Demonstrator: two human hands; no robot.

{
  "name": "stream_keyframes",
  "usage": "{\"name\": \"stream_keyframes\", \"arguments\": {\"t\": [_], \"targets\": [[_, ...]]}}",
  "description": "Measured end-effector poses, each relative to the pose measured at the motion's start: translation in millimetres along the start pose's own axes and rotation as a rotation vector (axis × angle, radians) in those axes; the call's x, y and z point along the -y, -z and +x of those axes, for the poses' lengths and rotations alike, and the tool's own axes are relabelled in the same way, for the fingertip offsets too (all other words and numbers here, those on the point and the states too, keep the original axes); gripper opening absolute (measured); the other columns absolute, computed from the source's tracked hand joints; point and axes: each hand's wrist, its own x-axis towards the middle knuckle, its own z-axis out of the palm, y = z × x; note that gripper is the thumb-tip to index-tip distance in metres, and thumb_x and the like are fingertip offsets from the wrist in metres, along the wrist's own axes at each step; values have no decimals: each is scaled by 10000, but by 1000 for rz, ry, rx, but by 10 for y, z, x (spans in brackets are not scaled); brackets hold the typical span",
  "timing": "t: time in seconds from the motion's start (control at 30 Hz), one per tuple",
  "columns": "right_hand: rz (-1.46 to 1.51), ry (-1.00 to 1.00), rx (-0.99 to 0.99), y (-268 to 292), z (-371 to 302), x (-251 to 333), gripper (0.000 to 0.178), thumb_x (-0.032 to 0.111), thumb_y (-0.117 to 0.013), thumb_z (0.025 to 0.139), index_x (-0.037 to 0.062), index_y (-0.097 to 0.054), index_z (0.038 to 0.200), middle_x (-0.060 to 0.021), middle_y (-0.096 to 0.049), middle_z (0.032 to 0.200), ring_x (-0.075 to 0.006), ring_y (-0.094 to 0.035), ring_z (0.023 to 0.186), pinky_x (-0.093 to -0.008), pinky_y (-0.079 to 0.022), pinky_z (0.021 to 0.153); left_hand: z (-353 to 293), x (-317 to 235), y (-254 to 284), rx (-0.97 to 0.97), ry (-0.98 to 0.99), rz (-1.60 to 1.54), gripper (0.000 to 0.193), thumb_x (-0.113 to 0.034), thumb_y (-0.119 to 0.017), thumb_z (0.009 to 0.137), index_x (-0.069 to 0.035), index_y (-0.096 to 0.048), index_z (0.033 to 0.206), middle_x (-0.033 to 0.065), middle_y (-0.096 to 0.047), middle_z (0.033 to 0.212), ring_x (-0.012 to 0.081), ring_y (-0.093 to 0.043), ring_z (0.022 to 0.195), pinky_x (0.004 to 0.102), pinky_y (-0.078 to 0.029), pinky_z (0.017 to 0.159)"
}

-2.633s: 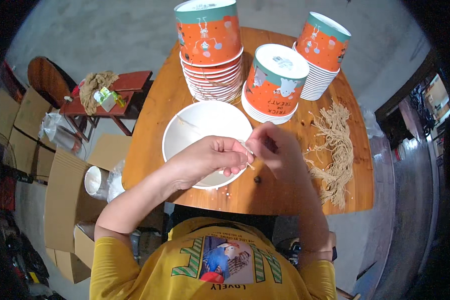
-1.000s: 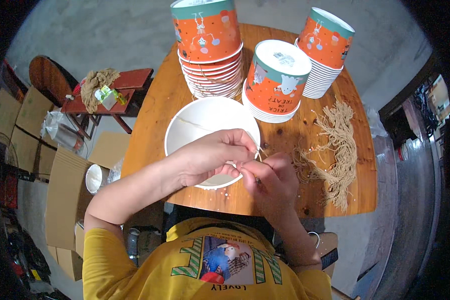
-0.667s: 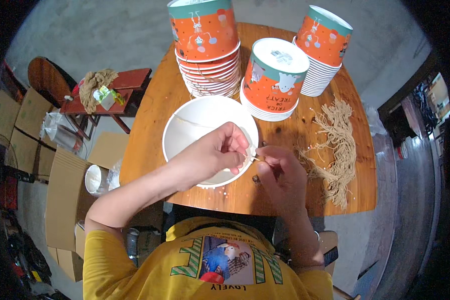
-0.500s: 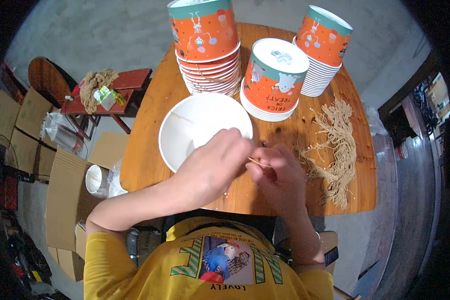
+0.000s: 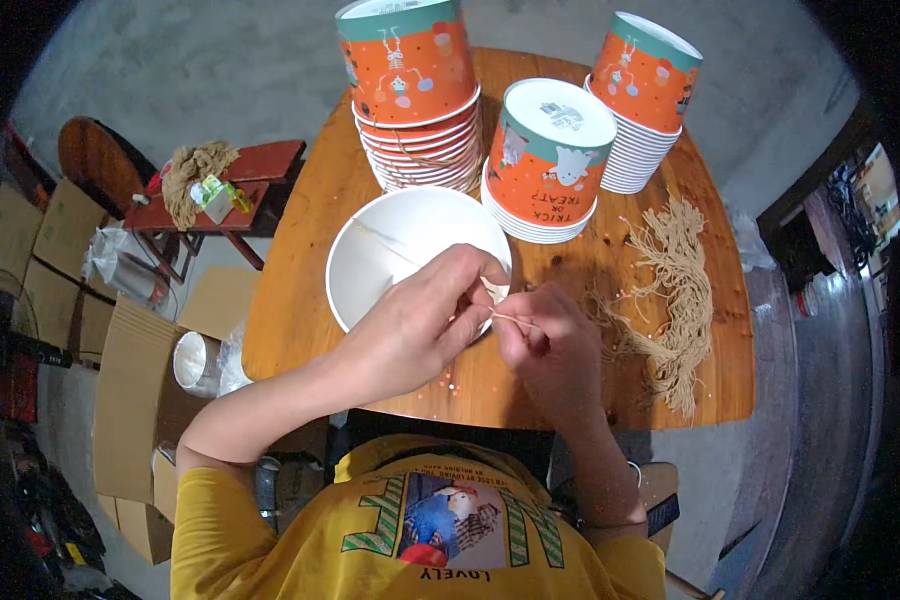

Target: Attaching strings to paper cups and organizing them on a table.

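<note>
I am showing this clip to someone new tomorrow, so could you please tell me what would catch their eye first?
Three tall stacks of orange paper buckets with teal rims stand at the far side of the round wooden table. In front of them the left hand and right hand pinch a thin tan string at the rim of an open white paper bucket. A loose bundle of tan strings lies to the right.
</note>
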Motion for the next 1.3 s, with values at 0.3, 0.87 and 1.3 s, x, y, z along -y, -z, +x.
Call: {"name": "stream_keyframes", "arguments": {"t": [0.3, 0.87, 1.3], "targets": [[125, -53, -43, -109, -30, -107, 58, 7, -653, 783, 29, -616, 821, 3, -504, 671, -44, -425, 525, -220, -359, 499, -2, -5, 10, 19, 8, -6, 347, 41, -551, 856, -27, -473, 1187, 98, -506, 1003, 173, -580, 916, 303, -527, 785], [-6, 78, -92, -105, -31, -45, 136, 76, -706, 770, 66, -601, 856, -60, -568, 769, -157, -563, 561, -286, -463, 495, -96, -34, -82, -130, 28, 135, 103, -63, -598, 854, -19, -536, 922, 149, -550, 850, 353, -580, 799, 411, -471, 675], [-85, 404, -223, -225, -75, -232, 357, 7, -740, 691, 116, -538, 964, -68, -581, 802, -210, -590, 648, -302, -483, 496, -86, -27, -89, -116, 150, -58, 109, -26, -595, 866, -22, -510, 934, 57, -574, 829, 127, -561, 741, 264, -464, 667]]}}
